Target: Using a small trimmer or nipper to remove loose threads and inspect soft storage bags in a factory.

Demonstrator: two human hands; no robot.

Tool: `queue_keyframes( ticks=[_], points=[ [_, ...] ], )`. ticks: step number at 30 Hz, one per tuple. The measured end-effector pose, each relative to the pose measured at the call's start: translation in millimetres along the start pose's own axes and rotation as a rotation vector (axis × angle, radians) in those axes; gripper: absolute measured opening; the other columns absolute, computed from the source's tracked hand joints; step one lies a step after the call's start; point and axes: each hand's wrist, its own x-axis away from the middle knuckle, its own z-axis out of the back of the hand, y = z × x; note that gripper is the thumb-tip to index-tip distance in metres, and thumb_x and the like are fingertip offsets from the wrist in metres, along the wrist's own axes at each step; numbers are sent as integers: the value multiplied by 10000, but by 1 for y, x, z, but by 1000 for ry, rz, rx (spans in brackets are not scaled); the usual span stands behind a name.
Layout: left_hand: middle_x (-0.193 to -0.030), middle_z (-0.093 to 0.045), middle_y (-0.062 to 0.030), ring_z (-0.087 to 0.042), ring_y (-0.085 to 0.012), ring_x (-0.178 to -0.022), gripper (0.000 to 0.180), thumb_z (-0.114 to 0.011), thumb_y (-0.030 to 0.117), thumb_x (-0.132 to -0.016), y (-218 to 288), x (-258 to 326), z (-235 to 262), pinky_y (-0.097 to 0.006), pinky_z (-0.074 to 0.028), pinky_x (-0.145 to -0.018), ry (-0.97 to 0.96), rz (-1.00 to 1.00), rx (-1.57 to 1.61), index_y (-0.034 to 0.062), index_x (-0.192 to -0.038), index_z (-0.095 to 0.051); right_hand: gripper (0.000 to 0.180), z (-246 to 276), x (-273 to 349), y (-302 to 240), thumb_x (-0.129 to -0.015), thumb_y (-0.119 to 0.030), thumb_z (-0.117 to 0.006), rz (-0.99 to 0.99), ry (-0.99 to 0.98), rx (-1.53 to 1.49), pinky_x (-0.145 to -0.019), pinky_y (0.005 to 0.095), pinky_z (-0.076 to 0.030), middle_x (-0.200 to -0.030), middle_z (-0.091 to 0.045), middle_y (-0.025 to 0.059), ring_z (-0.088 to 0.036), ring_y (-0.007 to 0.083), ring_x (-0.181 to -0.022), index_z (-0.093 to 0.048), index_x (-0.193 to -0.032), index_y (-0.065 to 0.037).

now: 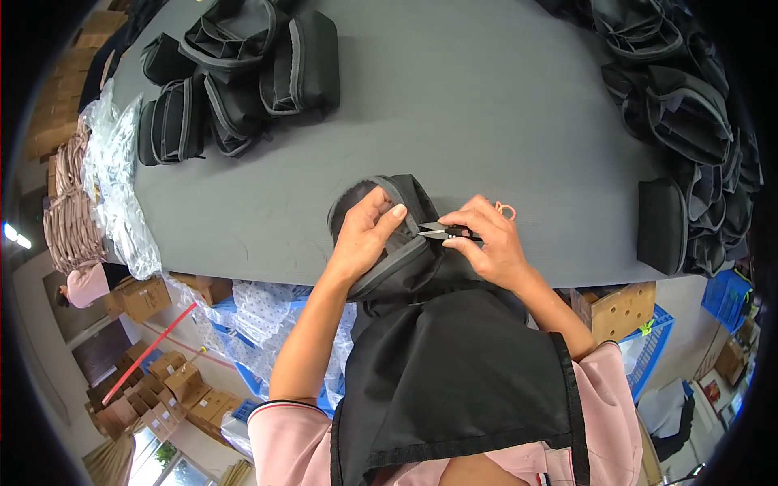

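Note:
A black zippered pouch (397, 263) with grey edging lies at the table's near edge, its top gaping. My left hand (365, 231) grips its rim, with fingers partly inside the opening and the thumb on the edging. In my right hand (489, 239) is a pair of thread snips (438, 232) with dark handles. The snips' blades are apart and their tips reach the pouch's edging beside my left thumb. An orange loop (506, 211) shows by my right fingers.
Several black pouches (312, 69) stand at the far left of the grey table (470, 97); more black pouches (660, 227) are heaped along the right. Clear plastic bags (121, 186) hang over the left edge. Blue crates (652, 348) and a wooden box (620, 312) sit below the near edge.

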Motion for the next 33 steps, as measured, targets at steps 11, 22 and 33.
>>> queue_keyframes(
  ticks=[11, 22, 33],
  points=[
    [-992, -605, -55, -533, -100, -907, 260, -533, 160, -914, 4, 6, 1, -255, -427, -812, 4, 5, 70, -14, -1107, -516, 226, -3, 0, -7, -661, -59, -712, 103, 137, 57, -526, 310, -416, -719, -533, 35, -543, 192, -599, -644, -876, -73],
    [-1021, -589, -39, -531, -104, -930, 234, -540, 121, -906, 0, 9, 3, -263, -423, -833, -93, -46, 87, -6, -1103, -527, 206, -6, -12, -12, -701, -91, -691, 31, 126, 9, -562, 298, -407, -784, -546, 27, -544, 181, -614, -621, -894, -80],
    [-968, -592, -43, -527, -109, -892, 226, -563, 125, -880, -5, 14, 2, -269, -431, -812, -149, -19, -55, -12, -1058, -542, 210, 3, -29, -11, -704, -86, -686, 62, -35, 37, -566, 317, -423, -778, -543, 42, -543, 202, -646, -632, -906, -79]
  ],
)
